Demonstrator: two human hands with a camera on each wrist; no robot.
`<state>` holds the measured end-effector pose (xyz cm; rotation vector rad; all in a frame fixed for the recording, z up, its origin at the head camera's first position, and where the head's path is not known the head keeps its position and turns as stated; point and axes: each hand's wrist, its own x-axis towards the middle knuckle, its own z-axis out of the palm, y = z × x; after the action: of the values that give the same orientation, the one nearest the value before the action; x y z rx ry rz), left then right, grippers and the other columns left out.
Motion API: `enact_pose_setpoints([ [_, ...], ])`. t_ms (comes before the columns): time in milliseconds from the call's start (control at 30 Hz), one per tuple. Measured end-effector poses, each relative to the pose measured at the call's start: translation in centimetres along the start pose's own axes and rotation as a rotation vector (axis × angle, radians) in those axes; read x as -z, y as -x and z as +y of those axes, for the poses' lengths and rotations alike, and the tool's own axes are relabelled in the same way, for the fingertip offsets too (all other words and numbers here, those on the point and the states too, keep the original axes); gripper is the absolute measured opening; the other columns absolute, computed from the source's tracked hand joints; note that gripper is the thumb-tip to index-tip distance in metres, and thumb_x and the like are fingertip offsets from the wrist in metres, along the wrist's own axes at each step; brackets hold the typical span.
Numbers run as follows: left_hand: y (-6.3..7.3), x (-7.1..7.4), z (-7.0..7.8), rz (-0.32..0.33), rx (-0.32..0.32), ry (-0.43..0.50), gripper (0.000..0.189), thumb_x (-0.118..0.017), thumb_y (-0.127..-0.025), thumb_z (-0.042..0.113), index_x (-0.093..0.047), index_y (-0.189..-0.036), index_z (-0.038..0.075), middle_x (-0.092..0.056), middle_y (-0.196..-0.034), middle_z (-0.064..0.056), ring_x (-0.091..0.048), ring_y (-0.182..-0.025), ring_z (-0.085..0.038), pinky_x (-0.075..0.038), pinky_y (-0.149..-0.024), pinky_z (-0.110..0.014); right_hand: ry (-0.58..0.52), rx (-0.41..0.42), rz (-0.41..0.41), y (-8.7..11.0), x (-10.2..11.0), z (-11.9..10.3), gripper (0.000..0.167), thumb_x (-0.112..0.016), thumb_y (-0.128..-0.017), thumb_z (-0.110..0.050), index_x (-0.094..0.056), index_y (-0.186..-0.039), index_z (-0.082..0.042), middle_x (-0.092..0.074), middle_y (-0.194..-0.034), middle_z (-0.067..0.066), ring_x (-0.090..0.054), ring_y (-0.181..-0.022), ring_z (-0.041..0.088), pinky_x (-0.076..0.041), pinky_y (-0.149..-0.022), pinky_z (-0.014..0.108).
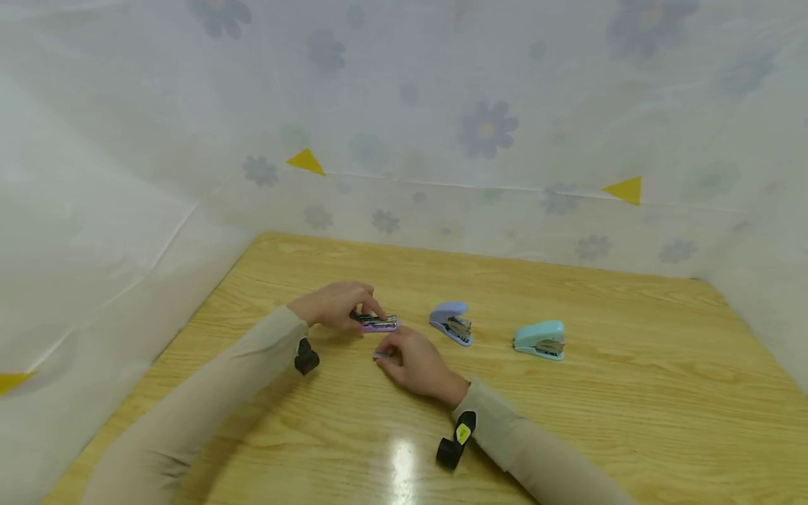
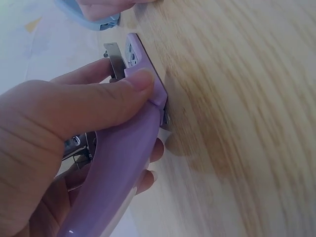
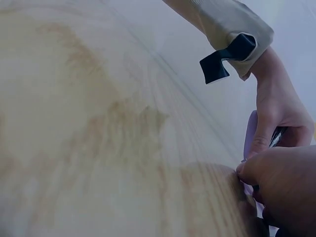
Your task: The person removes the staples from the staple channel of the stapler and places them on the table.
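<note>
My left hand (image 1: 337,306) grips a purple stapler (image 1: 380,327) that is folded wide open, its metal magazine exposed. In the left wrist view the thumb (image 2: 118,96) lies along the stapler's purple base, with fingers behind it. My right hand (image 1: 416,361) is just right of and nearer than the stapler, pinching a small grey strip (image 1: 381,355) between thumb and fingertips. The strip resembles a row of staples but is too small to be sure. In the right wrist view, the right hand (image 3: 291,182) partly covers the purple stapler.
A periwinkle stapler (image 1: 449,310) stands right of my hands, with a teal stapler (image 1: 539,333) farther right. All are on a wood-grain table (image 1: 631,421). White flower-patterned sheeting (image 1: 410,140) hangs behind the table and along its sides.
</note>
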<state>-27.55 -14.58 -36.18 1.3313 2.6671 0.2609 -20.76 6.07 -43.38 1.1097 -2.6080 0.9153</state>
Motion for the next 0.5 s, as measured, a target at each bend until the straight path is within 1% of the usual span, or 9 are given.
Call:
enact_pose_setpoints([
  [133,-0.06,-0.11,-0.1,0.016,0.016,-0.011,0.038,-0.082,-0.078,0.019,-0.071,-0.114,0.021,-0.059,-0.089,0.003,-0.047,-0.071,-0.008,-0.04,-0.063,-0.023,0.001,-0.007,-0.005,0.06,0.16,-0.17,0.009,-0.074,-0.084,-0.019,-0.071,-0.091,-0.015,-0.062,-0.088,-0.002,-0.056,-0.075,0.008,-0.045,-0.066,0.021],
  [300,-0.15,-0.14,0.02,0.032,0.047,0.011,0.045,-0.082,-0.077,0.018,-0.067,-0.119,0.017,-0.064,-0.093,0.003,-0.051,-0.072,-0.009,-0.044,-0.067,-0.027,-0.011,-0.031,-0.029,0.19,0.46,-0.52,0.009,-0.074,-0.085,-0.02,-0.071,-0.091,-0.014,-0.062,-0.088,-0.001,-0.057,-0.076,0.009,-0.046,-0.067,0.021],
  [367,-0.25,-0.1,0.1,0.029,0.049,0.013,0.047,-0.082,-0.077,0.017,-0.065,-0.12,0.015,-0.066,-0.094,0.002,-0.054,-0.074,-0.01,-0.046,-0.07,-0.029,-0.02,-0.042,-0.034,0.27,0.55,-0.67,0.009,-0.074,-0.085,-0.019,-0.071,-0.091,-0.014,-0.062,-0.088,-0.001,-0.057,-0.076,0.009,-0.046,-0.067,0.021],
  [500,-0.34,0.01,0.13,0.016,0.055,0.007,0.044,-0.083,-0.076,0.017,-0.066,-0.117,0.013,-0.067,-0.093,0.002,-0.056,-0.075,-0.012,-0.048,-0.072,-0.031,-0.031,-0.054,-0.037,0.37,0.37,-0.78,0.009,-0.074,-0.084,-0.019,-0.071,-0.092,-0.014,-0.061,-0.088,-0.001,-0.058,-0.078,0.009,-0.046,-0.068,0.021],
])
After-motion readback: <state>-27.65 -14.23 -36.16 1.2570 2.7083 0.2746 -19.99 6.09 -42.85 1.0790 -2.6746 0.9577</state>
